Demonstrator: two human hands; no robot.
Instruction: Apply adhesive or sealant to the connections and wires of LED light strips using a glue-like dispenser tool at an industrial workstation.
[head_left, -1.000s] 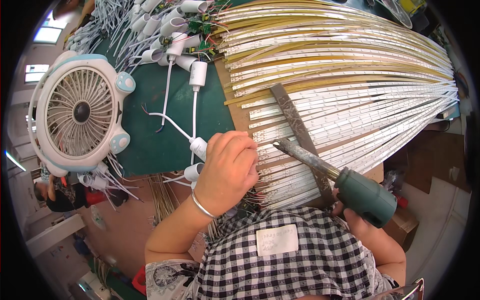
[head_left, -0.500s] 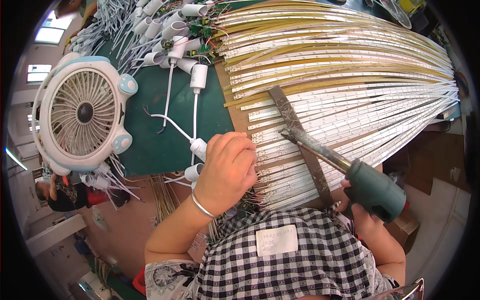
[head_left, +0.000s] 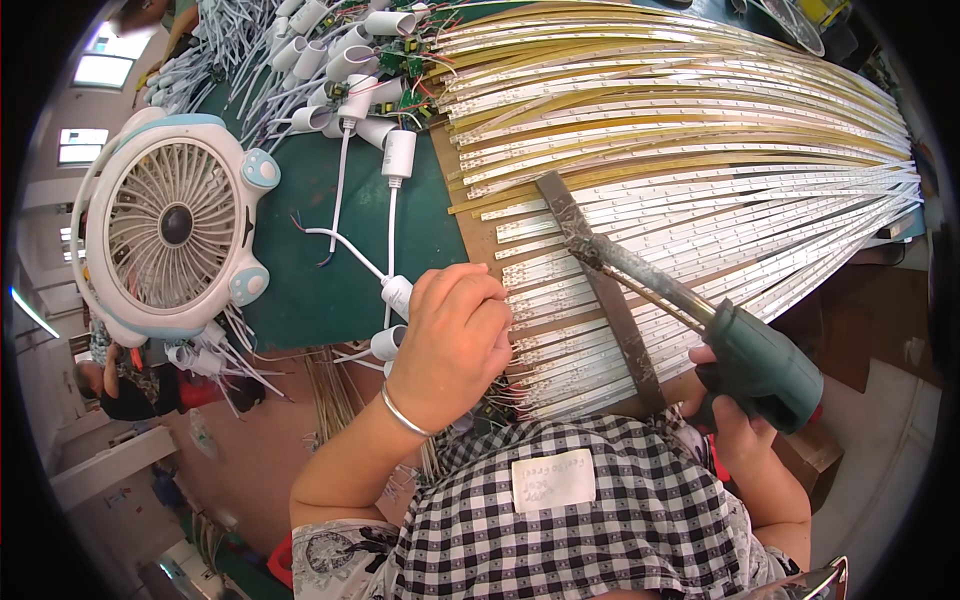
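Note:
My left hand (head_left: 450, 345) is closed, fingers bunched at the left ends of the LED strips (head_left: 720, 200); what its fingertips pinch is hidden behind them. A soldering gun (head_left: 768, 368) with a dark green handle is gripped in my right hand (head_left: 738, 428). Its metal tip reaches up and left, over a dark flat bar (head_left: 622, 325) that lies across the strips. White lamp end caps (head_left: 397, 297) with cables lie just left of my left hand. Beneath that hand, small wires and boards (head_left: 497, 408) show at the strip ends.
A white and blue fan (head_left: 172, 225) stands at the left of the green tabletop (head_left: 300, 200). Piled white caps, cables and green circuit boards (head_left: 405, 62) fill the back. Another person (head_left: 125, 385) is at the far left. A cardboard box (head_left: 812, 450) sits low on the right.
The soldering gun has shifted slightly right, and its tip has risen a little to the dark bar. My left hand stays nearly in place.

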